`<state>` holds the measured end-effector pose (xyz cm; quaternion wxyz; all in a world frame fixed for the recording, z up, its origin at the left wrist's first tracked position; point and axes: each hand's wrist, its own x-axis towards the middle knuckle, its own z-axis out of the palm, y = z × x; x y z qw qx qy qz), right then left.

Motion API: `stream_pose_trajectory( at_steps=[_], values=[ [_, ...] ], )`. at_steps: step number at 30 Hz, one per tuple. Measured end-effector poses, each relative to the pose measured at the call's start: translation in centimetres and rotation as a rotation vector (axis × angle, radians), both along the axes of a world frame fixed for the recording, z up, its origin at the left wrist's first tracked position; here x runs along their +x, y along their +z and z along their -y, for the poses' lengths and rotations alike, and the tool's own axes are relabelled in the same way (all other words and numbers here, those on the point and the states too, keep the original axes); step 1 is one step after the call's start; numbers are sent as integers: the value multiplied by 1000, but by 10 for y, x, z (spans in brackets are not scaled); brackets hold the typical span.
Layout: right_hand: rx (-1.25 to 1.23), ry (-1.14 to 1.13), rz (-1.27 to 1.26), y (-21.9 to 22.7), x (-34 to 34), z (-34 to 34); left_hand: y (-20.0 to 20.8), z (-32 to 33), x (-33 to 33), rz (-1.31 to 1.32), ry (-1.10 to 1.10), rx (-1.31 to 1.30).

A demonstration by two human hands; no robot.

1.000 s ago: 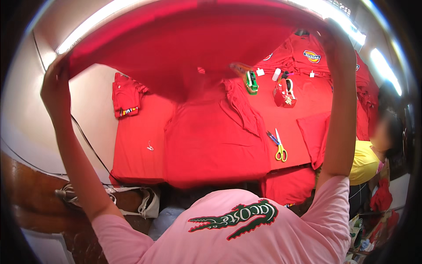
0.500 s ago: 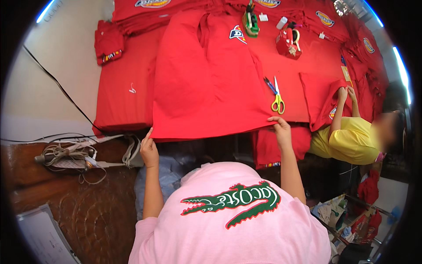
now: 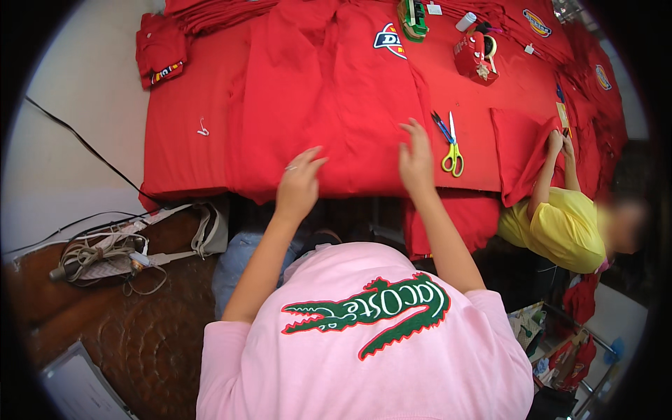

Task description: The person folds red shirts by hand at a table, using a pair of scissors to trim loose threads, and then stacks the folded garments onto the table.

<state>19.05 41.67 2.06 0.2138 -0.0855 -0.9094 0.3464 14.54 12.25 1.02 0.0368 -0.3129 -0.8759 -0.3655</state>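
Observation:
A large red garment (image 3: pixel 294 105) with a printed patch (image 3: pixel 390 41) lies spread on the red-covered table in front of me, its near edge along the table's front. Over its near left part is my left hand (image 3: pixel 298 182), a ring on one finger, the fingers apart and holding nothing. My right hand (image 3: pixel 417 161) is at its near right part, fingers stretched and likewise free of anything. Whether either hand touches the cloth I cannot tell. Right of the garment lie yellow-handled scissors (image 3: pixel 453 155), beside a dark blue slim tool (image 3: pixel 441 126).
Tape dispensers, one green (image 3: pixel 413 21) and one red (image 3: pixel 476 56), stand farther back near a white bottle (image 3: pixel 465 21). Folded red garments (image 3: pixel 159 45) lie at the far left. A person in yellow (image 3: pixel 560 227) handles red cloth at right. Tangled cables (image 3: pixel 105 252) lie at lower left.
Both hands have let go of the garment's near corners and moved inward and forward over it. The near edge, held out taut before, now rests at the table's front edge.

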Motion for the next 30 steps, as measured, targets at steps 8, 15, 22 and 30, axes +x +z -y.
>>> stream_pose_trajectory(
  at_steps=[8, 15, 22, 30],
  values=[
    [544, 254, 260, -50, -91, 20, -58, -1, -138, -236, 132, -445],
    [569, 6, 286, -53, -107, -35, -52, 48, -192, -172, 322, -533],
    [362, 200, 161, -48, -119, 10, -48, -3, -180, -176, 207, -385],
    [537, 228, 192, -48, -227, -9, -44, -45, -266, -159, 47, -422]
  ],
)
